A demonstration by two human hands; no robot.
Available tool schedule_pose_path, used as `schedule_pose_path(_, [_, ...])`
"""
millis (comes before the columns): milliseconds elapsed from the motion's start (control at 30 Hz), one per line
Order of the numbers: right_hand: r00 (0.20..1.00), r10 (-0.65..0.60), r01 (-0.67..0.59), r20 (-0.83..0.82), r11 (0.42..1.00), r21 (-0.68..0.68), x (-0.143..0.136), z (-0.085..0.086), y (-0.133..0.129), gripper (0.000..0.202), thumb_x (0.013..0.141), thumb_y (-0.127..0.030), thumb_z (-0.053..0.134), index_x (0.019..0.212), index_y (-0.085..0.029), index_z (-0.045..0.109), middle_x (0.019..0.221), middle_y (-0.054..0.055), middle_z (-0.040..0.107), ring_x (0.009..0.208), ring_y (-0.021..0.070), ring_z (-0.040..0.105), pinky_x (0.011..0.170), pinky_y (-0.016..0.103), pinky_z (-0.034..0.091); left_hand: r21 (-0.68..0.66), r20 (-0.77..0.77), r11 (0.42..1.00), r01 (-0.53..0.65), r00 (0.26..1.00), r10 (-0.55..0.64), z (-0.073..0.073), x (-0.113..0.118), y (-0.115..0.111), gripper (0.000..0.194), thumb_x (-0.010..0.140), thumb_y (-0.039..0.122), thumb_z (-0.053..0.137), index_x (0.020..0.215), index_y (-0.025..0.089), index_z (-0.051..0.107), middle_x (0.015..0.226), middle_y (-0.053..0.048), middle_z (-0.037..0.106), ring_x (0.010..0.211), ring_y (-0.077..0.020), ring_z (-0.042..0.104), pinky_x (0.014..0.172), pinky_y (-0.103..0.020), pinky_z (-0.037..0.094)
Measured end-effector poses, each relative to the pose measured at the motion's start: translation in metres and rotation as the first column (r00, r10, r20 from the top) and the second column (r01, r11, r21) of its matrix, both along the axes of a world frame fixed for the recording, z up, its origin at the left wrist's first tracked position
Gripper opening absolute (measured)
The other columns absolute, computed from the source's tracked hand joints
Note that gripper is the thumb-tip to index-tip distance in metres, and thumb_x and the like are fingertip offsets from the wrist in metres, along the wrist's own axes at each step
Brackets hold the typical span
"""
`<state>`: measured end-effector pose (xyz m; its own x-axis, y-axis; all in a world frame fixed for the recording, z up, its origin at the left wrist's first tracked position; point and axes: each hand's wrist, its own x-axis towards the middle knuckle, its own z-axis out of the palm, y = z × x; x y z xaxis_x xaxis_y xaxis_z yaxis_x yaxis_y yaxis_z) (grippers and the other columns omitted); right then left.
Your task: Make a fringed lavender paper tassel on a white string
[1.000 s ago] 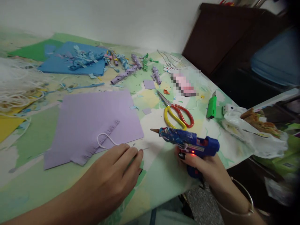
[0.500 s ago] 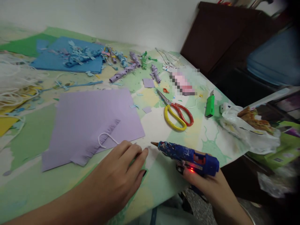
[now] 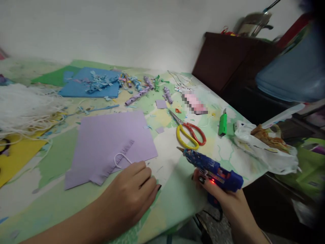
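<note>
My right hand [image 3: 220,195] grips a blue hot glue gun [image 3: 213,169] with a glowing red light, its nozzle pointing up and left over the table. My left hand [image 3: 132,193] is closed, fingers curled under, beside the lower edge of a lilac paper sheet [image 3: 119,132]. A white cord [image 3: 122,155] loops out from it over a fringed lilac strip [image 3: 118,161] lying on that sheet. The cord's far end is hidden in the fingers. Just beyond the glue gun lie scissors [image 3: 189,134] with one yellow and one red handle.
A green utility knife [image 3: 222,123] and a white plastic bag [image 3: 264,149] are at the right edge. Rolled paper tubes [image 3: 137,96] and blue sheets [image 3: 76,89] lie toward the wall. White cord bundles [image 3: 25,105] cover yellow paper [image 3: 25,159] at left.
The glue gun has moved right, away from my left hand. The left fingers, stretched toward the nozzle before, are now curled in. The view has tilted up and turned slightly left.
</note>
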<state>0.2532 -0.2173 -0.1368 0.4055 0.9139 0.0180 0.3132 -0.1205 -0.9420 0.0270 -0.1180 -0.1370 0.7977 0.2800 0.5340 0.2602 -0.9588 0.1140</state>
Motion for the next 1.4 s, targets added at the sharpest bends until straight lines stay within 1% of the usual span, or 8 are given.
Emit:
schedule_pose_path(100, [0.919,0.088,-0.079,0.385,0.996,-0.04,0.02,0.008,0.002,0.018,0.085,-0.036,0.056,0.093,-0.021,0.054,0.074,0.002,0.065,0.06,0.0174,0.059,0.055,0.027,0.044,-0.116,0.066,0.992,-0.053,0.996,0.06,0.003,-0.006,0.009,0.027,0.087,0.007,0.051,0.062,0.015,0.057,0.059,-0.003,0.05,0.063,-0.0168,0.044,0.061,-0.033,0.039])
schedule_pose_path(233, [0.614,0.112,0.048,0.782,0.983,-0.179,0.052,0.014,0.017,0.018,0.084,-0.033,0.053,0.095,-0.02,0.046,0.078,0.005,0.064,0.066,0.0229,0.06,0.056,0.029,0.038,-0.197,-0.025,0.954,-0.226,0.974,0.225,0.011,0.001,0.038,0.014,0.089,0.017,0.048,0.083,0.015,0.061,0.078,-0.007,0.059,0.077,-0.0215,0.049,0.071,-0.037,0.042])
schedule_pose_path(400, [0.412,0.257,0.063,0.874,0.949,-0.309,0.083,0.016,0.034,0.023,0.082,-0.02,0.048,0.103,-0.014,0.044,0.091,0.012,0.062,0.074,0.0246,0.06,0.06,0.031,0.04,-0.196,-0.303,0.888,-0.417,0.887,0.349,0.016,0.046,0.089,0.03,0.085,0.028,0.051,0.107,0.009,0.061,0.11,-0.018,0.059,0.103,-0.0314,0.049,0.092,-0.045,0.039])
schedule_pose_path(633, [0.307,0.34,-0.038,0.889,0.938,-0.345,0.116,0.024,0.03,0.041,0.071,-0.003,0.047,0.112,-0.005,0.052,0.102,0.019,0.058,0.097,0.0318,0.054,0.084,0.043,0.042,-0.285,-0.342,0.817,-0.502,0.849,0.403,0.01,0.085,0.123,0.014,0.077,0.023,0.057,0.073,0.012,0.065,0.086,-0.017,0.063,0.09,-0.0319,0.056,0.081,-0.042,0.041])
schedule_pose_path(967, [0.288,0.374,-0.122,0.882,0.927,-0.354,0.035,0.055,0.101,0.02,0.09,-0.013,0.047,0.106,-0.009,0.059,0.104,0.015,0.061,0.099,0.0248,0.056,0.087,0.036,0.045,-0.522,-0.157,0.744,-0.417,0.905,0.396,0.026,0.058,0.093,0.013,0.082,0.025,0.047,0.078,0.018,0.058,0.077,-0.005,0.068,0.072,-0.0197,0.061,0.065,-0.029,0.043])
schedule_pose_path(1133, [0.33,0.46,-0.025,0.824,0.877,-0.48,0.024,0.043,0.141,0.029,0.092,-0.032,0.057,0.113,-0.012,0.058,0.103,0.008,0.063,0.087,0.0188,0.063,0.077,0.037,0.053,-0.568,-0.158,0.79,-0.229,0.973,0.168,0.021,0.038,0.049,0.02,0.088,0.025,0.044,0.092,0.019,0.063,0.096,-0.005,0.073,0.088,-0.018,0.067,0.077,-0.027,0.05])
schedule_pose_path(1267, [0.394,0.5,-0.015,0.771,0.842,-0.539,0.031,0.041,0.147,0.032,0.093,-0.035,0.055,0.116,-0.013,0.056,0.104,0.007,0.062,0.084,0.0174,0.063,0.073,0.035,0.054,-0.319,-0.39,0.947,-0.037,0.916,-0.096,0.016,0.023,0.01,0.044,0.087,0.007,0.034,0.126,0.01,0.054,0.139,-0.016,0.054,0.129,-0.0215,0.049,0.103,-0.033,0.041])
schedule_pose_path(1400, [0.462,0.487,-0.065,0.741,0.852,-0.519,0.03,0.038,0.138,0.04,0.086,-0.034,0.061,0.118,-0.011,0.051,0.088,0.007,0.064,0.071,0.0167,0.06,0.062,0.029,0.048,-0.125,-0.428,0.991,0.04,0.899,-0.09,0.019,0.0,-0.01,0.042,0.079,0.005,0.035,0.105,0.011,0.066,0.118,-0.02,0.067,0.107,-0.0286,0.063,0.085,-0.038,0.05])
